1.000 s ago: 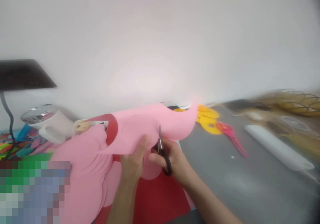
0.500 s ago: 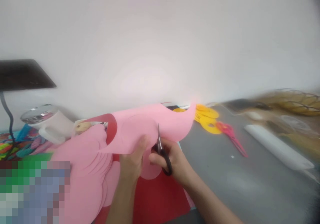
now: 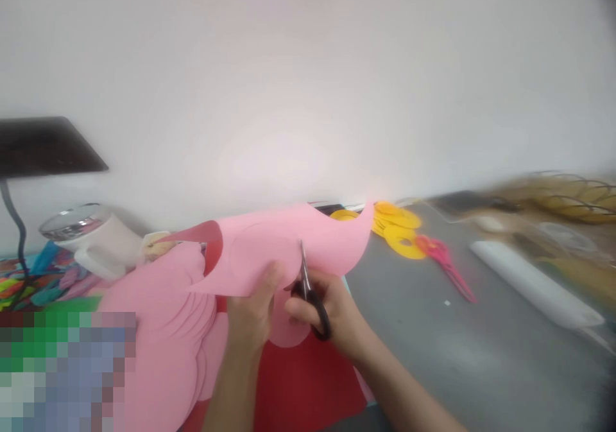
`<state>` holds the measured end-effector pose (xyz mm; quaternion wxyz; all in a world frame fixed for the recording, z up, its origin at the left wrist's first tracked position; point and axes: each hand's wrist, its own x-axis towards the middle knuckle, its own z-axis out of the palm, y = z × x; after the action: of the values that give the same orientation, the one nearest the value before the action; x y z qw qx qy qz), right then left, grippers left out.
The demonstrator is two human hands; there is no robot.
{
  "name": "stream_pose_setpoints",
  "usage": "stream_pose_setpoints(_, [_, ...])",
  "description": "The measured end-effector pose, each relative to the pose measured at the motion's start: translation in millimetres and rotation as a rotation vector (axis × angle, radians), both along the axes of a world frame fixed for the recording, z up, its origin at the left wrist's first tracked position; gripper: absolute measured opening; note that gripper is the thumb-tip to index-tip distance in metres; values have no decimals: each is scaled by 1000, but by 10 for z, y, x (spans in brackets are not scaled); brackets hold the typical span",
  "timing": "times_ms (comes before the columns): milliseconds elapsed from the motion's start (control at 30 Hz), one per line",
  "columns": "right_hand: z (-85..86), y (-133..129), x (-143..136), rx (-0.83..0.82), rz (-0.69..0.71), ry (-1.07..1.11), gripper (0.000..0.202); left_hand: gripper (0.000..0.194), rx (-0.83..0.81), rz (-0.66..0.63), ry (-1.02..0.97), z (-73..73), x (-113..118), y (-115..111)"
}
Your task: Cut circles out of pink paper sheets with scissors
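The pink sheet point(image 3: 332, 239) is being held up above the counter point(image 3: 418, 348), between the two hands, with a faint circle point(image 3: 255, 252) showing on it. Compared with a second ago, the sheet and the black-handled scissors point(image 3: 310, 293) are both sitting slightly farther left, the scissors at the circle's right side; the cut is seemingly advancing only a little along that curve. The left hand point(image 3: 253, 310) is pinching the sheet's lower edge, thumb on top; the right hand's point(image 3: 339, 313) grip is holding the scissors' handles. Beneath, a red sheet point(image 3: 308, 387) is lying. To the left, pink cut-outs point(image 3: 154, 342) are overlapping in a pile; to the right, yellow cut-outs point(image 3: 404, 242) are resting beside pink scissors point(image 3: 450, 268), apparently unmoved.
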<state>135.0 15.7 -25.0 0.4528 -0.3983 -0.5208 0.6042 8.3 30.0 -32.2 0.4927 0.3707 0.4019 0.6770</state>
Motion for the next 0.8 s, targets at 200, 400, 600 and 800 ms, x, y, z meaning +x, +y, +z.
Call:
stream_pose_setpoints(200, [-12, -11, -38, -30, -22, -6, 40, 40, 15, 89, -64, 41, 46, -4])
stream_pose_setpoints(400, [27, 18, -9, 46, -7, 68, 42, 46, -2, 20, 88, -20, -36, -7])
stream_pose_setpoints(600, [21, 23, 15, 58, 14, 101, 39, 56, 58, 23, 154, -31, -83, 15])
stream_pose_setpoints(800, [-24, 21, 27, 79, 12, 72, 39, 53, 43, 18, 145, -53, -91, 14])
